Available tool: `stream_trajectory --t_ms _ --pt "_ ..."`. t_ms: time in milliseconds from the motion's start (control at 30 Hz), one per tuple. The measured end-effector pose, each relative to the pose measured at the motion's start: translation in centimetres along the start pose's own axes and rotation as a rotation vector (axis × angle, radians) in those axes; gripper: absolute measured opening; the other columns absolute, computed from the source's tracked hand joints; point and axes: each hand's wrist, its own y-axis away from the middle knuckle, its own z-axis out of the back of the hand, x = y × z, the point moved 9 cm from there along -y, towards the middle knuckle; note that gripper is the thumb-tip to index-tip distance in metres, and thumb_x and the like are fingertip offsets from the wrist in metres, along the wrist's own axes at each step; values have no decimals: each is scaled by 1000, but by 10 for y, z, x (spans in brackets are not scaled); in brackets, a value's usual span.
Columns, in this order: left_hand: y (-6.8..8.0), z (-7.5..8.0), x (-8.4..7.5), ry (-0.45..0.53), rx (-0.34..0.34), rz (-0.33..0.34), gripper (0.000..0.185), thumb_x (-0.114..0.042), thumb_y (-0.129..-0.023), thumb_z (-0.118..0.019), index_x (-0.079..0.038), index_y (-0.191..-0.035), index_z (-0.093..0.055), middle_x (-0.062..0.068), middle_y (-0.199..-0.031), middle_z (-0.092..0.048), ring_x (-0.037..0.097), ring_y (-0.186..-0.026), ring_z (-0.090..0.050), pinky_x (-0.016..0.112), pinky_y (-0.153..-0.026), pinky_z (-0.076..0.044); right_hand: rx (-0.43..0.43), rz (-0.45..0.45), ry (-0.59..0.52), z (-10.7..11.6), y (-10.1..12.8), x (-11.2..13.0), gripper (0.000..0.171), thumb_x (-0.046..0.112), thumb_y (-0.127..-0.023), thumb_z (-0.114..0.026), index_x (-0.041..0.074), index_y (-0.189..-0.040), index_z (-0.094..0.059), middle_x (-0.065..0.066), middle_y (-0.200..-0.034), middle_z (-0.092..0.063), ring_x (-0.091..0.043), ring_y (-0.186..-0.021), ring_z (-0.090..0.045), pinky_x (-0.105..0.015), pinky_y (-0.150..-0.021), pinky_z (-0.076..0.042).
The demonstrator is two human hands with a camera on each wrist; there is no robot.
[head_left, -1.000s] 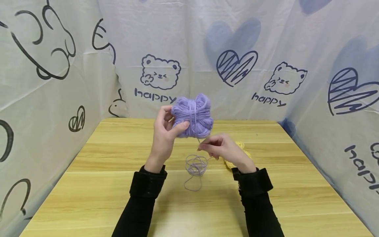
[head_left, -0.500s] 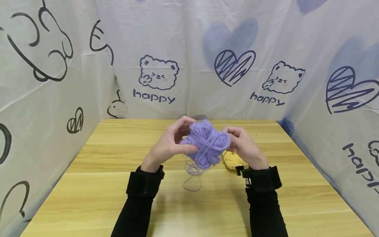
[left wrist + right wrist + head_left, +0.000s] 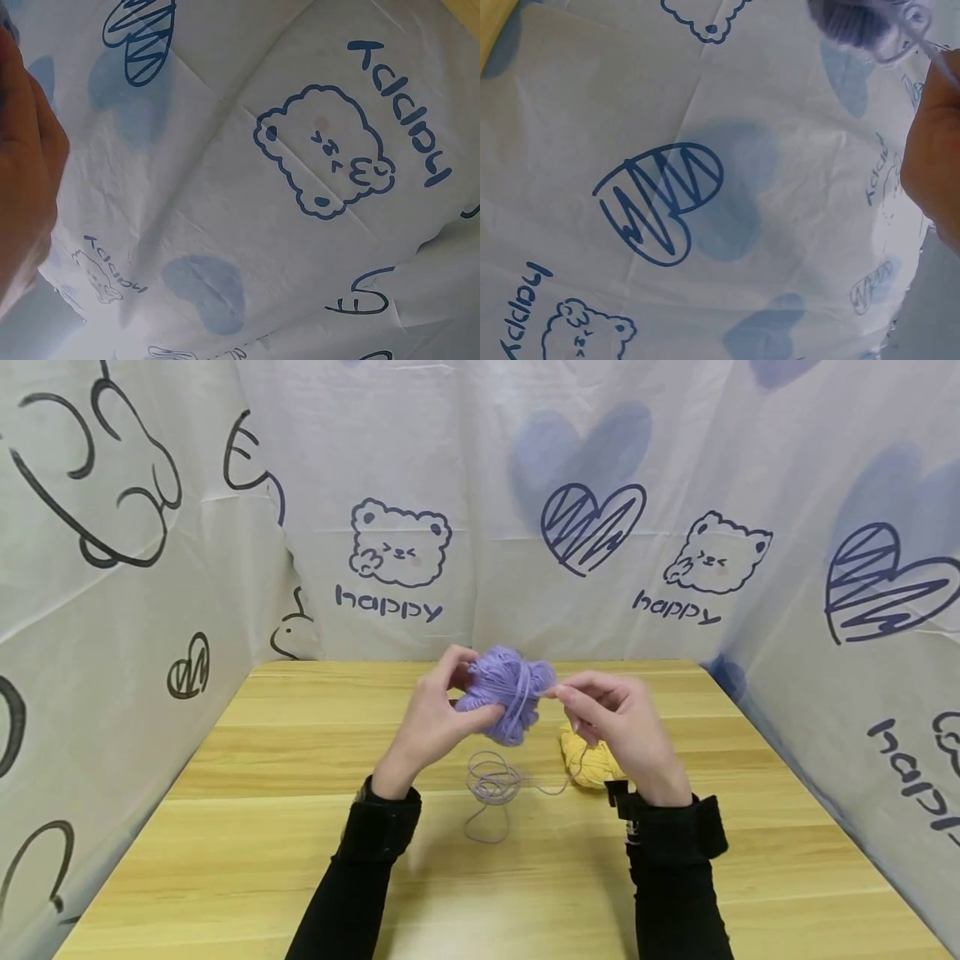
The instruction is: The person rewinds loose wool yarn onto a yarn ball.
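Observation:
A purple yarn skein (image 3: 504, 689) is held up over the table by my left hand (image 3: 435, 718), thumb in front and fingers behind it. My right hand (image 3: 626, 722) pinches a strand of the same yarn at the skein's right side. In the right wrist view, the strand runs from the skein (image 3: 855, 22) to the right hand (image 3: 937, 150). A loose coil of purple yarn (image 3: 495, 779) lies on the table below, its tail running right and up toward the right hand. Only the edge of the left hand (image 3: 26, 165) shows in the left wrist view.
A yellow yarn ball (image 3: 591, 760) sits on the wooden table (image 3: 262, 827), partly behind the right hand. White curtains (image 3: 495, 443) printed with hearts and bears stand behind the table and along both sides.
The skein came down and turned in the left hand. My right hand moved from below the skein to its right side, drawing out the strand; more of the yellow ball shows.

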Motion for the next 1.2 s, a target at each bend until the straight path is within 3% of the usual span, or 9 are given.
stream_trajectory --t_ms 133,367,633,900,1067,1200 --pt "0 9 -1 4 -103 -21 49 -8 -74 -78 -8 -115 -51 13 -99 -64 23 -87 -60 36 -73 -56 68 -15 124 -14 1 1 19 13 -95 -59 1 -105 -69 2 -66 -54 -12 -52 -42 -29 -45 -37" --pt "0 19 0 96 -211 -11 49 -7 -77 -77 -5 -115 -47 14 -106 -60 23 -92 -58 35 -79 -55 234 -25 209 -40 -4 -12 16 12 -93 -61 2 -101 -71 1 -66 -54 -11 -53 -46 -26 -44 -42" --pt "1 21 -2 336 -224 -15 45 -2 -80 -71 -5 -114 -42 13 -114 -55 24 -102 -59 33 -87 -57 331 -94 229 -52 -11 -35 16 13 -93 -61 2 -99 -72 -3 -68 -56 -11 -53 -45 -28 -46 -42" --pt "1 14 -6 521 -101 -11 45 -2 -80 -66 -12 -117 -42 11 -120 -51 25 -109 -60 36 -89 -57 331 -185 141 -40 -12 -51 20 15 -94 -61 2 -107 -70 2 -72 -63 -7 -59 -49 -23 -50 -46" --pt "3 7 -9 554 33 -12 46 0 -78 -64 -14 -117 -45 10 -118 -53 23 -102 -63 40 -83 -59 308 -193 73 -23 -11 -55 13 9 -94 -57 12 -94 -70 5 -64 -54 -6 -56 -46 -20 -50 -43" --pt "5 -6 -12 560 186 -6 48 4 -75 -65 -10 -116 -45 11 -115 -54 23 -100 -62 43 -80 -60 230 -197 49 -8 -11 -52 17 11 -97 -53 14 -83 -63 6 -64 -51 -6 -54 -44 -19 -49 -39"
